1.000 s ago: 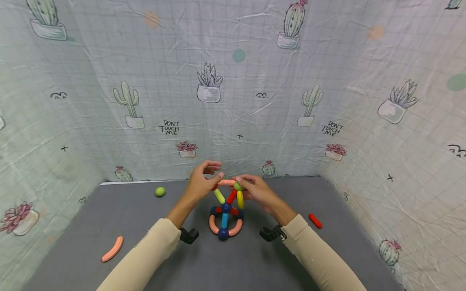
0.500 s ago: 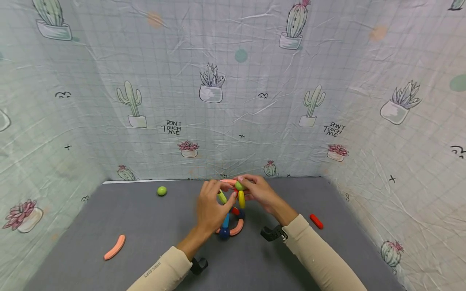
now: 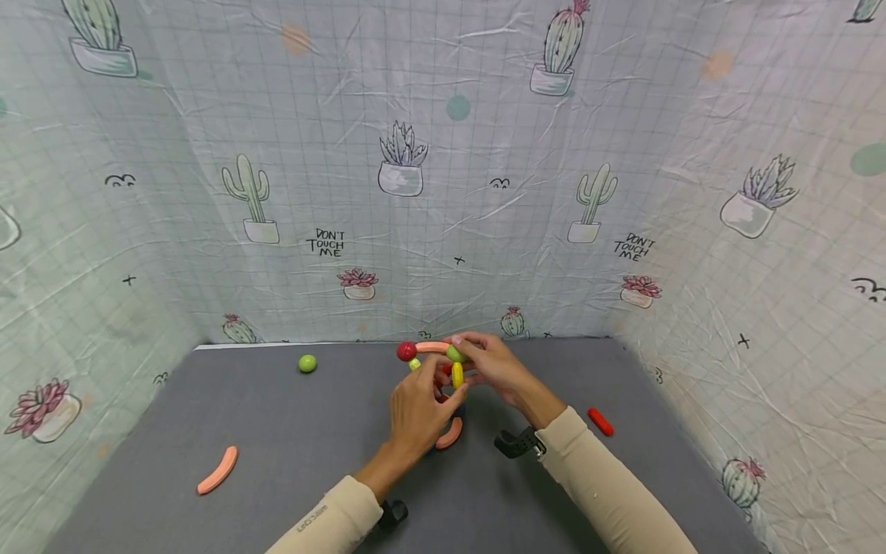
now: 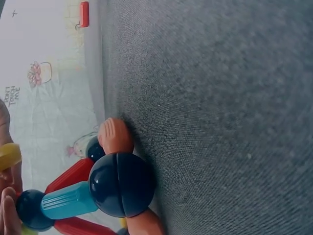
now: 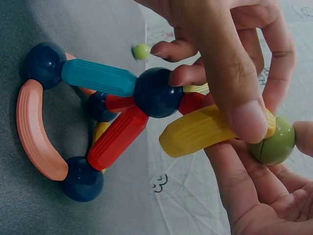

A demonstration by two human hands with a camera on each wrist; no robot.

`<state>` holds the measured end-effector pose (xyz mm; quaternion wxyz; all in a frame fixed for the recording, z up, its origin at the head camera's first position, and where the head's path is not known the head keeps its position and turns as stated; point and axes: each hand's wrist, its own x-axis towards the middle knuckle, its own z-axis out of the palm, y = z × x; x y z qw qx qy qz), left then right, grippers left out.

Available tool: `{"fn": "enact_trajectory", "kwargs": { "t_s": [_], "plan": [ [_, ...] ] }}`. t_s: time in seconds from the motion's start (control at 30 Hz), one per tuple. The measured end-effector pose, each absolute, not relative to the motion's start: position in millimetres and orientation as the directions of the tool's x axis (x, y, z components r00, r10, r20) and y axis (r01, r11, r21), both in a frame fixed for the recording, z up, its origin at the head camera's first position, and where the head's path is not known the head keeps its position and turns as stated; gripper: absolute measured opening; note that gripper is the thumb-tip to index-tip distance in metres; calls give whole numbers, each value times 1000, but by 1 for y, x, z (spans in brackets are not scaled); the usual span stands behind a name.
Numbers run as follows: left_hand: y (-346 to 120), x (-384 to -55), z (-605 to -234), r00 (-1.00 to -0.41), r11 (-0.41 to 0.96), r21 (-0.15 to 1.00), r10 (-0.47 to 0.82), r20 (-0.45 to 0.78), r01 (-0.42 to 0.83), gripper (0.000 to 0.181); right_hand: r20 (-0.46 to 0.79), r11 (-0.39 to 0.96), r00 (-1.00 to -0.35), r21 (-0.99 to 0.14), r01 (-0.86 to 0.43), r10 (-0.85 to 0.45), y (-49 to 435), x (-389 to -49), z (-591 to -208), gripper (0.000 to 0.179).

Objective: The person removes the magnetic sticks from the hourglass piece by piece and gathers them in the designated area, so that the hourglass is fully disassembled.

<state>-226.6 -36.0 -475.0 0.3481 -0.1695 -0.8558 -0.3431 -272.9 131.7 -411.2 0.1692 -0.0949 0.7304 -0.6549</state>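
A magnetic ball-and-rod structure stands on the grey table [image 3: 311, 446]. In the right wrist view, its base has a curved coral rod [image 5: 36, 132] between navy balls; a teal rod [image 5: 98, 77] and red rods rise to a central navy ball [image 5: 159, 92]. My left hand [image 3: 415, 412] pinches the yellow rod [image 5: 195, 134], thumb across its upper end, other fingertips by the central ball. My right hand [image 3: 494, 373] holds the green ball [image 5: 276, 142] at the top of the yellow rod. From there a coral rod [image 3: 432, 348] spans to a red ball [image 3: 407, 351].
A loose green ball [image 3: 308, 363] lies at the back left of the table. Nearer on the left is a curved coral rod [image 3: 218, 470]. To the right lies a short red rod [image 3: 600, 422]. Cactus-print fabric [image 3: 457, 192] walls the back and sides.
My left hand has left the red ball and come right and down to the yellow rod, now covering much of the base. The right hand keeps its place at the green ball.
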Motion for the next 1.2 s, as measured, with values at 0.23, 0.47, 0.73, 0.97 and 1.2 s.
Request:
{"fn": "enact_trajectory", "kwargs": {
  "t_s": [0.23,0.47,0.73,0.97,1.2],
  "plan": [
    [-34,-227,-473,-706,696,485,44,707,529,39,-114,134,-930,-988,71,-349,130,-273,-411,42],
    [-37,-225,-473,-745,626,556,61,664,547,37,-96,143,-929,-989,47,-357,130,-273,-410,42],
    [-55,-210,-462,-818,498,681,114,563,538,36,-99,132,-925,-990,54,-366,129,-275,-412,43],
    [-89,-195,-455,-845,478,706,178,505,523,35,-85,120,-930,-992,44,-359,127,-275,-414,42],
    [-123,-181,-455,-870,511,713,178,459,481,31,-102,130,-938,-990,62,-332,126,-275,-415,40]
  ]
}}
